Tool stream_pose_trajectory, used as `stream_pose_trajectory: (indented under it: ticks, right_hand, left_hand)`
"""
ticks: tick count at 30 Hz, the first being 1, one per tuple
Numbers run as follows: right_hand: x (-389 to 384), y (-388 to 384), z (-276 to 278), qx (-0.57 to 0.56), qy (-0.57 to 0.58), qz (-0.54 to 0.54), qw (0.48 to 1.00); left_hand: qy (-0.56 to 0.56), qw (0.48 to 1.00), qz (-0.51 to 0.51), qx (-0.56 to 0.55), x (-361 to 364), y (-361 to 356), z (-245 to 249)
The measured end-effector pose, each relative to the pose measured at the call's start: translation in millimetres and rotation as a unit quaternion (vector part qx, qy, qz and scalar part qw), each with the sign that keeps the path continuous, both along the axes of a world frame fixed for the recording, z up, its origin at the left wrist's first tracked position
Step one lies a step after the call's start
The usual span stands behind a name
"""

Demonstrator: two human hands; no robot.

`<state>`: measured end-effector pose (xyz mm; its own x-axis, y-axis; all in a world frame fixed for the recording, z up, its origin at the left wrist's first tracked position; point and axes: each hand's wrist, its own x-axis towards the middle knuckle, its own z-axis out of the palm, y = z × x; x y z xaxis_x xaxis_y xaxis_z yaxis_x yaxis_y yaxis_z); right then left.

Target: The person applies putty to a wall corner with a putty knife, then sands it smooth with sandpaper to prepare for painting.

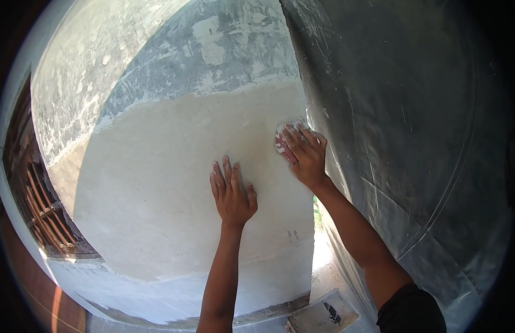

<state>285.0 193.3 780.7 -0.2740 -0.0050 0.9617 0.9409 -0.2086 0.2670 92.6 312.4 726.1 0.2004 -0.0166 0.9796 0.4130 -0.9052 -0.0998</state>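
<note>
My left hand [234, 201] lies flat against the pale, smoothed patch of the wall [157, 188], fingers up and a little apart, with nothing in it. Higher and to the right, my right hand [310, 160] presses a reddish pad [285, 147] smeared with white against the wall near its right edge. The fingers bend over the pad and cover much of it. Whitish dust or paste marks the fingertips of both hands.
A dark grey plastic sheet [413, 122] hangs along the right side, close to my right arm. Above the pale patch the wall is rough blue-grey. At left is a window with wooden bars [46, 208]. A shallow whitish tray [324, 313] sits low, below the wall.
</note>
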Motion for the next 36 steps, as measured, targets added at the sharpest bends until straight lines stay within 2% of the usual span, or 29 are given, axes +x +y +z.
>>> stream_pose_trajectory:
  ticks: [4, 7, 10, 14, 17, 19, 21, 23, 26, 29, 33, 36]
  right_hand:
    - [-5, -25, 5, -0.033, 0.000, -0.020, 0.999]
    - [-21, -33, 61, 0.018, -0.013, -0.032, 0.999]
    - [-11, -10, 79, 0.000, 0.013, -0.052, 0.999]
    - [-2, 9, 10, 0.040, 0.000, -0.007, 0.999]
    - [-2, -8, -35, 0.001, 0.031, 0.006, 0.999]
    - [-11, -29, -30, -0.058, 0.054, -0.009, 0.997]
    - [-13, -36, -2, -0.043, 0.061, 0.011, 0.997]
    - [-14, -35, 39, 0.041, 0.028, 0.004, 0.999]
    - [-4, -17, 64, 0.016, 0.041, -0.013, 0.999]
    - [3, 0, 35, 0.060, 0.046, 0.019, 0.997]
    - [-1, -10, -20, 0.055, 0.072, 0.032, 0.995]
    - [-4, -36, -29, -0.031, 0.082, 0.018, 0.996]
  left_hand:
    - [-0.002, 1.000, -0.003, -0.003, 0, -2, 1]
    - [0.000, 1.000, 0.000, -0.002, 0, -1, 0]
    - [0.000, 1.000, 0.002, -0.003, 0, -1, 0]
    - [0.003, 1.000, 0.004, -0.005, 0, -2, 2]
    - [-0.003, 1.000, 0.001, 0.000, 1, -4, -2]
    - [-0.006, 1.000, 0.003, -0.001, 0, -2, 0]
    - [-0.008, 1.000, 0.004, 0.002, 0, -2, 0]
    - [-0.009, 1.000, 0.004, 0.003, 2, -3, 0]
    - [-0.009, 1.000, 0.004, 0.003, 1, -3, -1]
    - [-0.003, 1.000, 0.017, 0.001, 1, -1, -2]
    - [-0.005, 1.000, 0.017, -0.002, 1, -4, -4]
    - [-0.012, 1.000, 0.018, 0.003, 2, -3, -2]
